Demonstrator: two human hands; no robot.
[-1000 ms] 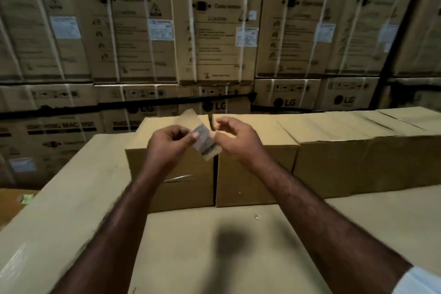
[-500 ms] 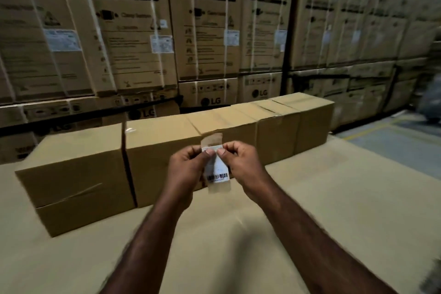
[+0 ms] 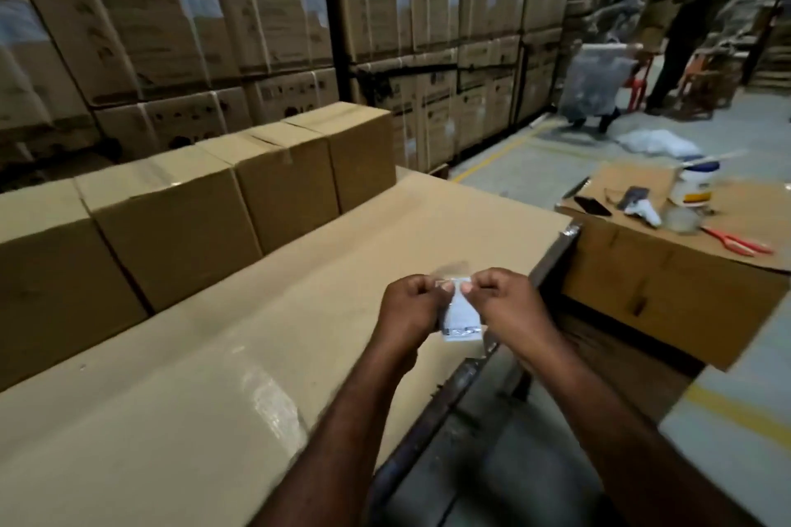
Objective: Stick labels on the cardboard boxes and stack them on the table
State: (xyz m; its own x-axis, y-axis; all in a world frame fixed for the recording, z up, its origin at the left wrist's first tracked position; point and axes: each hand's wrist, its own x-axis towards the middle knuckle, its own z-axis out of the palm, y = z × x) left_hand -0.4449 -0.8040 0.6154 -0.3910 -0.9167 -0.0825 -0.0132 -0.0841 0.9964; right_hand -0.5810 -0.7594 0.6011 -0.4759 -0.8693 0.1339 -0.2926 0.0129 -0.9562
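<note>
A small white barcode label (image 3: pixel 460 321) hangs between my two hands over the right edge of the table (image 3: pixel 265 334). My left hand (image 3: pixel 408 306) pinches its top left corner. My right hand (image 3: pixel 507 304) pinches the top right, with a clear backing strip showing above the fingers. A row of plain brown cardboard boxes (image 3: pixel 179 218) stands along the far side of the cardboard-covered table, to the left of my hands.
To the right stands a lower cardboard-topped stand (image 3: pixel 667 270) with a white jar (image 3: pixel 697 182), a phone (image 3: pixel 593 205), a scanner (image 3: pixel 640 208) and orange scissors (image 3: pixel 736 242). Tall stacks of strapped cartons (image 3: pixel 299 13) form the back wall. A person (image 3: pixel 702 26) stands far right by a wrapped trolley.
My view has swung right, so the box row shifted left and the side stand came into sight. Both hands keep pinching the label, now lower and over the table's right edge.
</note>
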